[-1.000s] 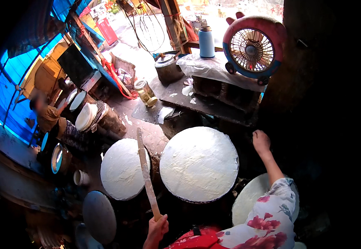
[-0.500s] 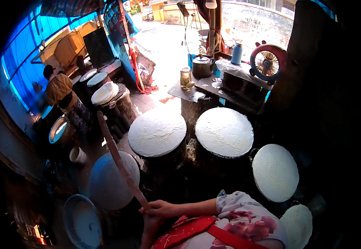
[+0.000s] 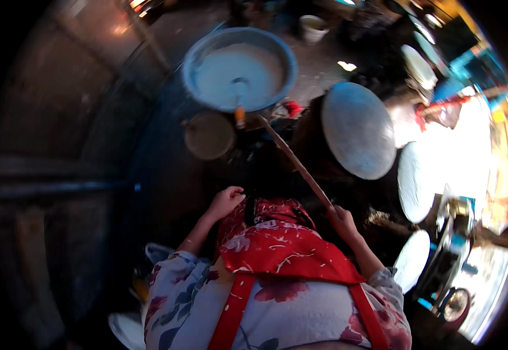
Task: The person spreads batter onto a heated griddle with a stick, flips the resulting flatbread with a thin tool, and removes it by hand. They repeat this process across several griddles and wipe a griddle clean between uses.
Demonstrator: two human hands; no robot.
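A long, flat wooden stick (image 3: 298, 164) slants from my right hand (image 3: 340, 218) up and leftward, and that hand is closed around its lower end. Its far tip reaches close to a blue-rimmed basin (image 3: 191, 76) holding white, milky batter (image 3: 242, 64). A ladle with an orange handle (image 3: 240, 115) rests in the basin, the handle lying over the near rim. My left hand (image 3: 226, 202) is beside the red apron (image 3: 283, 248), its fingers curled and nothing visible in them. To the right of the stick lies a bare, round grey griddle (image 3: 359, 129).
Below the basin is a round brownish lid or stool top (image 3: 209, 136). Rounds covered in white (image 3: 415, 182) (image 3: 412, 261) stand along the right. A pale bucket (image 3: 313, 29) is beyond the basin. A fan (image 3: 456, 304) is at the lower right.
My view has swung left toward the basin. Both hands were together at the stick's end; now the left hand is off it, and the right hand alone holds it.
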